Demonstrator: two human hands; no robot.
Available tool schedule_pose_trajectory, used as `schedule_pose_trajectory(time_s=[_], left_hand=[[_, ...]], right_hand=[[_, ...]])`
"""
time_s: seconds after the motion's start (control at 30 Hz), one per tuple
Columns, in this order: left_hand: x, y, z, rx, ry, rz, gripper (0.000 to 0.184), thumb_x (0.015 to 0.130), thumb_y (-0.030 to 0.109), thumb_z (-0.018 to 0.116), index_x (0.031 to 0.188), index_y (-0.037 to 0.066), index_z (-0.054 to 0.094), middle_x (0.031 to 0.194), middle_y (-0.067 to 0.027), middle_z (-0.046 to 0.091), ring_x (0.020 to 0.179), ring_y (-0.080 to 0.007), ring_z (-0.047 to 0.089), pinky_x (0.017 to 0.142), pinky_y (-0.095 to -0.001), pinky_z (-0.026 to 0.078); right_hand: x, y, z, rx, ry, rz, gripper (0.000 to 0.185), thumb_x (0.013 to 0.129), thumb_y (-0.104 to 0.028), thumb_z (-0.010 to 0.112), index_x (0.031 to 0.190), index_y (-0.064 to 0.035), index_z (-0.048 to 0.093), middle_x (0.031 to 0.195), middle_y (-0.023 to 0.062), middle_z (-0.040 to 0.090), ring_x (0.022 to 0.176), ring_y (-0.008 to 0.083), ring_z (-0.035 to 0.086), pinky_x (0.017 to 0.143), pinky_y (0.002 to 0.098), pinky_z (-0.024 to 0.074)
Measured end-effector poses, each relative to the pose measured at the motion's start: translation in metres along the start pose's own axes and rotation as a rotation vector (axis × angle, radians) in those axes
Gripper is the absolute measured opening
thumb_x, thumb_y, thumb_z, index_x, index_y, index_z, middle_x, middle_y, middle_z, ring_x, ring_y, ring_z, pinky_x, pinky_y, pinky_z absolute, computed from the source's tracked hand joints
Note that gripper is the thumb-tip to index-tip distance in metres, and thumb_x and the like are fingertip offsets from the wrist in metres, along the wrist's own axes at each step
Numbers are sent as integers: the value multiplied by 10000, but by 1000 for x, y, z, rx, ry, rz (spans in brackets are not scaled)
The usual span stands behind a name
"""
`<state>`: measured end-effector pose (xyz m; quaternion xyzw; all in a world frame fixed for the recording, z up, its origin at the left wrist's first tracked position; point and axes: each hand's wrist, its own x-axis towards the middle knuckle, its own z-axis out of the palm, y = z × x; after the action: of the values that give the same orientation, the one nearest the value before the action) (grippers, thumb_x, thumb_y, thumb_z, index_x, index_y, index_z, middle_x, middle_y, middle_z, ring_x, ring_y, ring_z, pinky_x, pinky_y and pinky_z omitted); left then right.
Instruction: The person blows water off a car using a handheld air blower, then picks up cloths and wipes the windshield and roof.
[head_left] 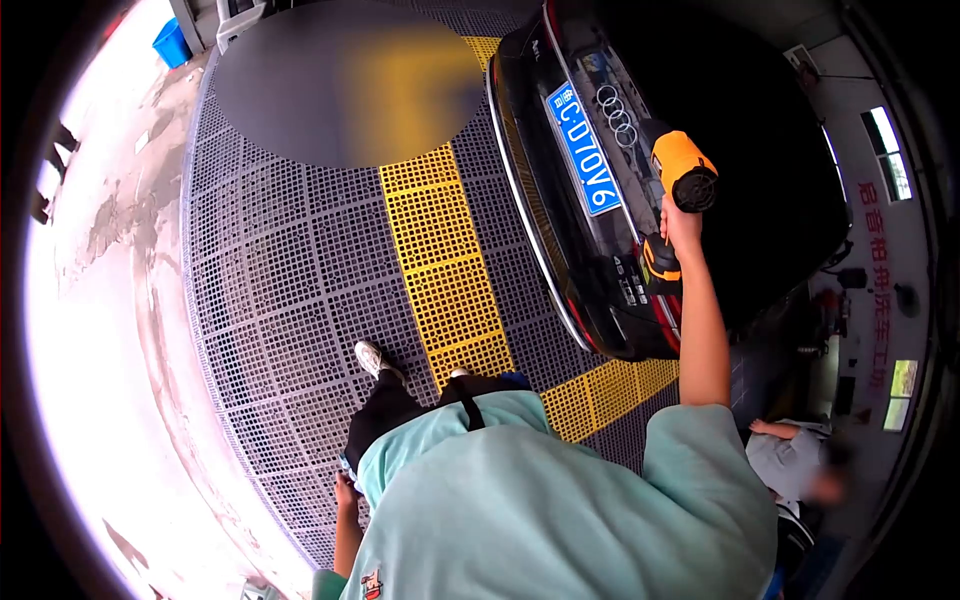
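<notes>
My right hand (pixel 680 228) is closed around the handle of an orange-and-black cordless blower (pixel 684 158), with a round vent facing me and a battery pack (pixel 660 258) below the grip. The blower's front end is close to the rear of a black Audi car (pixel 625 185), beside the ring badge (pixel 617 117) and the blue licence plate (pixel 584 150). Whether it touches the car I cannot tell. Low by my hip, my left hand (pixel 346 492) looks curled at a small pale bluish thing (pixel 347 464), too small to make out.
Grey grid flooring (pixel 310 260) with a yellow strip (pixel 445 260) lies underfoot. Another person (pixel 785 460) in a light shirt is at the lower right, by the wall (pixel 870 330) with red lettering. A blue bucket (pixel 172 42) stands at the far left.
</notes>
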<state>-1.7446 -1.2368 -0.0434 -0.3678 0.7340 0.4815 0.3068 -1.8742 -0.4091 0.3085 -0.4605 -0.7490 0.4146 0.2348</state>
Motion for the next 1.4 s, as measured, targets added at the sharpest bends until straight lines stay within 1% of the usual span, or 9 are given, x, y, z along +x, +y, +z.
schedule_pose_trajectory(time_s=[0.23, 0.5, 0.67, 0.83, 0.93, 1.13, 1.2, 1.3, 1.4], left_hand=[[129, 167, -79, -61, -165, 49, 592, 1013, 514, 275, 694, 88, 532, 491, -12, 409, 396, -126, 393, 390, -278, 389], [203, 330, -81, 142, -272, 315, 606, 1006, 536, 308, 677, 77, 529, 468, -7, 386, 380, -111, 377, 361, -257, 343], [214, 404, -58, 337, -318, 158, 598, 995, 545, 329, 673, 78, 519, 511, -13, 429, 386, -127, 397, 373, -270, 371], [220, 494, -32, 404, -295, 163, 577, 998, 528, 351, 677, 82, 526, 521, -25, 445, 374, -135, 401, 354, -275, 366], [220, 555, -24, 425, -261, 146, 587, 1006, 523, 324, 690, 71, 524, 509, -29, 430, 367, -133, 391, 356, -275, 380], [219, 645, 14, 422, -227, 227, 601, 1012, 519, 300, 681, 63, 510, 468, -22, 381, 366, -132, 378, 378, -279, 393], [231, 659, 25, 428, -247, 231, 602, 1012, 523, 295, 695, 63, 518, 494, -30, 412, 373, -135, 381, 377, -284, 388], [259, 672, 41, 371, -223, 184, 577, 1013, 510, 321, 691, 72, 514, 532, -29, 442, 383, -128, 385, 375, -278, 378], [290, 691, 53, 337, -214, 114, 576, 1009, 519, 318, 691, 79, 512, 531, -27, 436, 404, -132, 411, 376, -280, 381]], right_hand=[[-37, -35, 33, 11, 1, 89, 226, 825, -197, 614, 676, -49, 529, 574, 12, 507, 420, 125, 479, 408, 280, 387], [-120, 120, 91, 68, 77, 556, 289, 839, -207, 613, 638, -101, 435, 506, -9, 418, 357, 136, 403, 375, 290, 344], [-130, 165, 159, 102, 111, 803, 273, 901, -222, 580, 694, -101, 451, 523, 9, 402, 371, 165, 396, 375, 317, 355], [-85, 347, 240, -169, 261, 439, 230, 904, -256, 628, 976, -51, 552, 599, 27, 474, 441, 156, 438, 429, 328, 378], [-21, 218, 263, -302, 34, 559, 563, 912, -299, 607, 1368, -13, 443, 1290, 227, 537, 1131, 357, 559, 945, 479, 460], [113, 94, 306, -154, 62, 502, 553, 917, -244, 598, 1384, -10, 415, 1369, 211, 477, 1253, 356, 474, 1033, 447, 412], [145, 85, 318, -92, 147, 189, 539, 914, -223, 598, 1370, 2, 420, 1386, 201, 459, 1268, 340, 460, 1046, 418, 399], [194, 34, 317, -284, 89, 128, 490, 935, -202, 556, 1367, -8, 431, 1390, 199, 459, 1285, 318, 450, 1059, 403, 374], [244, -6, 307, -104, 89, 219, 298, 913, -181, 601, 1147, -10, 527, 1071, 137, 567, 971, 257, 557, 815, 366, 447]])
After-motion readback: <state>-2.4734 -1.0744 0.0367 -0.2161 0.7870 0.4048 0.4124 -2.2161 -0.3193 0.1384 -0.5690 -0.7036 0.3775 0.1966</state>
